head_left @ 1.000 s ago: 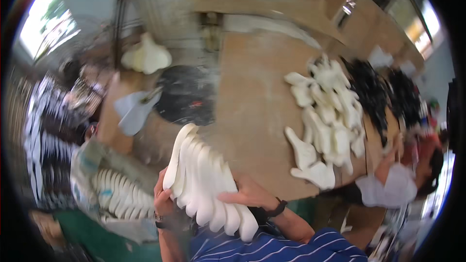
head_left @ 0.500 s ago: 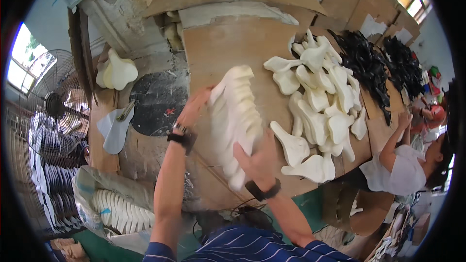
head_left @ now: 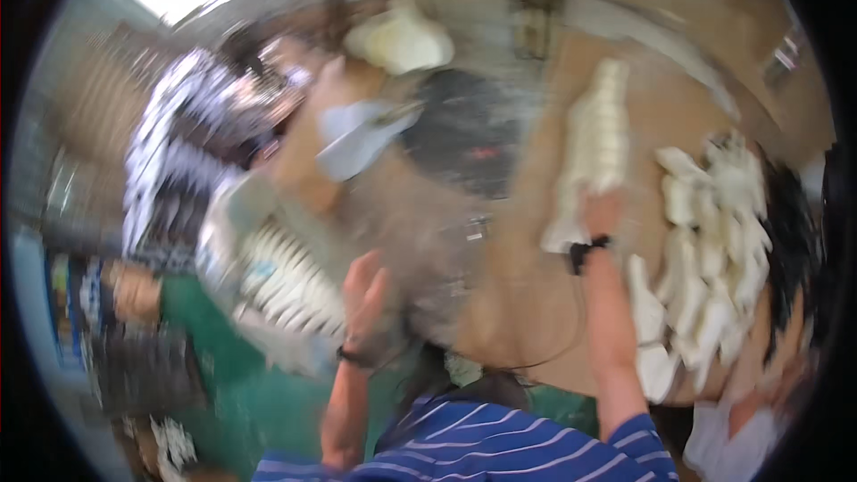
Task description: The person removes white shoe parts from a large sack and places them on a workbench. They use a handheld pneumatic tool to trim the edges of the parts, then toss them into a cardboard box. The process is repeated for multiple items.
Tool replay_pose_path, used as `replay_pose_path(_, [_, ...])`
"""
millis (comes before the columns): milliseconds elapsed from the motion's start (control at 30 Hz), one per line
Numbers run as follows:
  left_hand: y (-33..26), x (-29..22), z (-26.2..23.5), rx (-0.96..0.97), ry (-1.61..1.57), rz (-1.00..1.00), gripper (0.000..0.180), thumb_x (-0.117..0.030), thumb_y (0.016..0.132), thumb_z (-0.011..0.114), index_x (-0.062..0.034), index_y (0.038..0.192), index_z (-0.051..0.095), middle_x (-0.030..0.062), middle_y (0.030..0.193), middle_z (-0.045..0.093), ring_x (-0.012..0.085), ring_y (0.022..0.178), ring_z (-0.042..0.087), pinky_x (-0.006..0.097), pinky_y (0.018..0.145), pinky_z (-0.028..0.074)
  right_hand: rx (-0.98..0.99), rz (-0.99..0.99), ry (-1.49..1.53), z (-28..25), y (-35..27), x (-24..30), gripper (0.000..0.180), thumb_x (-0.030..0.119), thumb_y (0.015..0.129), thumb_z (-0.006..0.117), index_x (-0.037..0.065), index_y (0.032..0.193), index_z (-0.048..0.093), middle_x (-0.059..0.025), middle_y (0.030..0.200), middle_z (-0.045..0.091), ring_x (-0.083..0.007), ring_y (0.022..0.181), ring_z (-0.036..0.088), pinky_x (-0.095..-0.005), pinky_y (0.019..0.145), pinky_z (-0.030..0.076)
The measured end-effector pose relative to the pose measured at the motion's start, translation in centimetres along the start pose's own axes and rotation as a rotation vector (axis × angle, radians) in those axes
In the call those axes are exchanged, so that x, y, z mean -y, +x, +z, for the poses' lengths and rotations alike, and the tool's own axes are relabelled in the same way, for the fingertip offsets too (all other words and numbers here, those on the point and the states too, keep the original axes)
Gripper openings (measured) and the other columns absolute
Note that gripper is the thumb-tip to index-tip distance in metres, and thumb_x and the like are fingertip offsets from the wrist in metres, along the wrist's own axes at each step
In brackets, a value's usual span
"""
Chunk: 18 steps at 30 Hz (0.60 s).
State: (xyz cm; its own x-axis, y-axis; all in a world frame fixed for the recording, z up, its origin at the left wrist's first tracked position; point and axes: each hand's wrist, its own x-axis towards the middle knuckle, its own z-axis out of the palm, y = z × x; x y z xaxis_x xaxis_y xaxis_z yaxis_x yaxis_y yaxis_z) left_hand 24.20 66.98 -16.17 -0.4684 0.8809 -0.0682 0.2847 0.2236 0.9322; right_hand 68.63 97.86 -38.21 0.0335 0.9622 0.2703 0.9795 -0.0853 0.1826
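Observation:
The whole view is smeared by motion. A row of cream, saddle-shaped foam pads (head_left: 596, 129), pressed one against another, lies on the cardboard-covered table. At its near end is my right hand (head_left: 603, 212), seemingly touching it; the fingers are too blurred to tell their grip. Off to the left, my left hand (head_left: 364, 293) is in the air with its fingers stretched and nothing in them. It is nearest to a pale sack (head_left: 228, 223) packed with a row of white curved pieces (head_left: 295, 277).
Loose cream foam pads (head_left: 705, 250) are heaped at the right, beside black, floppy pieces (head_left: 790, 250). A white saddle-shaped sheet (head_left: 353, 138) lies left of a dark patch (head_left: 469, 129). Another cream pad (head_left: 402, 37) rests farther back. A person's white sleeve (head_left: 728, 437) shows at lower right.
The view has swung left, so the table sits farther right. My left hand has left the row of foam pads and moved toward the sack. My right hand stays at the row's near end.

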Motion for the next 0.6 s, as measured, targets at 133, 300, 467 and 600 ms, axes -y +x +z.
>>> replay_pose_path(133, [-2.3,5.6,-10.5,-0.502,0.174,-0.088,0.036,-0.003,0.09,0.058,0.0031,0.125,0.063,0.0166,0.128,0.065,0.0262,0.121,0.062,0.039,0.104,0.051,0.016,0.257,0.591,-4.1,-1.3,1.5,0.085,0.063,0.097,0.059,0.009,0.158,0.039,-0.0322,0.159,0.035,-0.0466,0.146,0.037,-0.0556,0.119,0.033])
replay_pose_path(300, [-3.3,13.9,-18.1,-0.591,0.513,-0.206,0.048,-0.012,0.08,0.065,0.0011,0.126,0.062,0.0215,0.131,0.058,0.0381,0.127,0.054,0.044,0.111,0.044,-0.206,-0.059,0.799,-14.6,-8.4,7.8,0.064,0.042,0.101,0.063,-0.003,0.145,0.052,-0.0248,0.143,0.056,-0.04,0.13,0.056,-0.047,0.109,0.045])
replay_pose_path(467, [-7.8,18.9,-19.5,-0.463,0.694,-0.312,0.083,-0.024,0.077,0.079,0.0001,0.148,0.043,0.0271,0.156,0.035,0.0453,0.144,0.035,0.051,0.118,0.035,0.465,-0.581,1.4,-36.9,-22.1,27.5,0.028,0.005,0.092,0.062,0.003,0.119,0.068,-0.0191,0.115,0.071,-0.0349,0.108,0.068,-0.0417,0.095,0.053])
replay_pose_path(600, [-11.6,14.5,-19.9,-0.277,0.744,-0.524,0.112,-0.028,0.071,0.088,0.0002,0.159,0.024,0.0234,0.167,0.018,0.0482,0.153,0.018,0.067,0.117,0.03,0.567,-1.014,1.453,-37.3,-30.4,38.9,0.029,0.0,0.091,0.06,0.0,0.119,0.068,-0.0226,0.116,0.069,-0.0402,0.108,0.066,-0.0459,0.094,0.053])
